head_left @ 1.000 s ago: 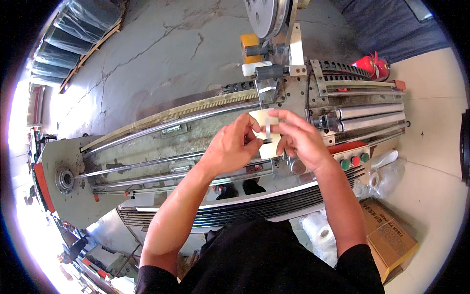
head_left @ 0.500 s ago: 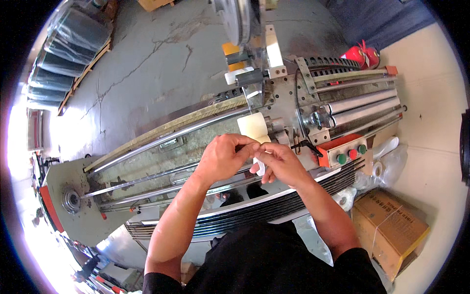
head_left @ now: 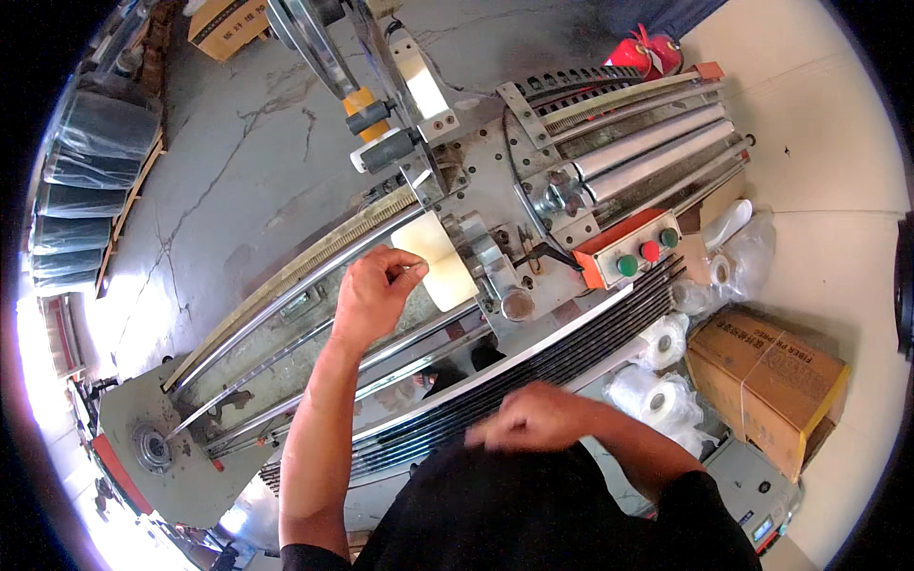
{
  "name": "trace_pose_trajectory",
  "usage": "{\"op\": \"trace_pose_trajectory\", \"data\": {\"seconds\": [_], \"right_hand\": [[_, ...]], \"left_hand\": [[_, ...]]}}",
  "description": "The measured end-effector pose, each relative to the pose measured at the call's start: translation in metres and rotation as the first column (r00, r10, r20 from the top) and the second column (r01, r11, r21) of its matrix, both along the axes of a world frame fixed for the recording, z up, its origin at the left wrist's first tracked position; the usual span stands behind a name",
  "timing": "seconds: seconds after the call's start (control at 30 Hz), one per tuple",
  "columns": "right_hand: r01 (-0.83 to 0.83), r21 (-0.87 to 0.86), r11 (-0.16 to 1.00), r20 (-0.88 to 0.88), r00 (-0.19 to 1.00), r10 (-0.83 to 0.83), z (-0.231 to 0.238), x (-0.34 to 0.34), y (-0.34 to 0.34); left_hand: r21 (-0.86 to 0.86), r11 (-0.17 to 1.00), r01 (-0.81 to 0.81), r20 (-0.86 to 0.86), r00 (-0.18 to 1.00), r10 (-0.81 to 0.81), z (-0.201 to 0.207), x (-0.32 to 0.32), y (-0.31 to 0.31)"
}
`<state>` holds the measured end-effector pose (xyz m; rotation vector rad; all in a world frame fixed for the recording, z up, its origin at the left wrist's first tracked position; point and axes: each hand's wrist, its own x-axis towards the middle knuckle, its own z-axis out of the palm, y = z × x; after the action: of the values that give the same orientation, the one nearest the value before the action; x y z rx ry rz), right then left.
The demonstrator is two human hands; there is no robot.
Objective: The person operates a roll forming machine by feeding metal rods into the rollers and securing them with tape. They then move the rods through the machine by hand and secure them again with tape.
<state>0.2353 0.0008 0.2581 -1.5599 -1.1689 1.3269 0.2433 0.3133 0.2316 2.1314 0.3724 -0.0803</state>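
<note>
My left hand (head_left: 373,293) is over the machine's rails, thumb and forefinger pinched together at the left edge of a cream-coloured flat pad (head_left: 434,259). Anything between the fingertips is too small to make out. The pad has rounded corners and a crease across it, and sits beside the metal carriage (head_left: 481,157). Closer to my body, in front of my black shirt, is my right hand (head_left: 535,417). It is smeared by motion, so its fingers and anything in them are unclear.
An orange-edged control box (head_left: 633,249) with green and red buttons stands right of the carriage. Black ribbed bellows (head_left: 571,333) run along the near side. A carton (head_left: 766,385) and plastic-wrapped rolls (head_left: 657,400) lie at right. Wrapped dark rolls (head_left: 105,143) stand far left.
My hands have parted: the right has come back towards my body, while the left remains by the pad. The white piece hanging below them is no longer visible there. The view has shifted.
</note>
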Motion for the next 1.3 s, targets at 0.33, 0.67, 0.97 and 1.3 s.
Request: {"op": "trace_pose_trajectory", "data": {"seconds": [0.33, 0.67, 0.97, 1.3], "right_hand": [[0.637, 0.309, 0.706, 0.843, 0.161, -0.514, -0.15, 0.069, -0.013], [0.481, 0.016, 0.877, 0.793, 0.528, -0.303, -0.085, 0.021, -0.016], [0.66, -0.178, 0.73, -0.664, 0.467, -0.584, -0.121, -0.038, 0.168], [0.793, -0.335, 0.508, -0.552, 0.272, -0.788, -0.096, -0.03, 0.196]], "left_hand": [[-0.037, 0.999, -0.021, 0.037, 0.999, 0.022, -0.001, -0.007, -0.012], [-0.087, 0.995, 0.048, 0.052, 0.998, -0.043, 0.011, -0.019, -0.018], [-0.061, 0.995, 0.075, 0.058, 0.996, -0.071, 0.01, -0.032, -0.021], [0.647, -0.148, -0.748, 0.464, 0.233, 0.855, -0.151, -0.322, 0.233]]}}
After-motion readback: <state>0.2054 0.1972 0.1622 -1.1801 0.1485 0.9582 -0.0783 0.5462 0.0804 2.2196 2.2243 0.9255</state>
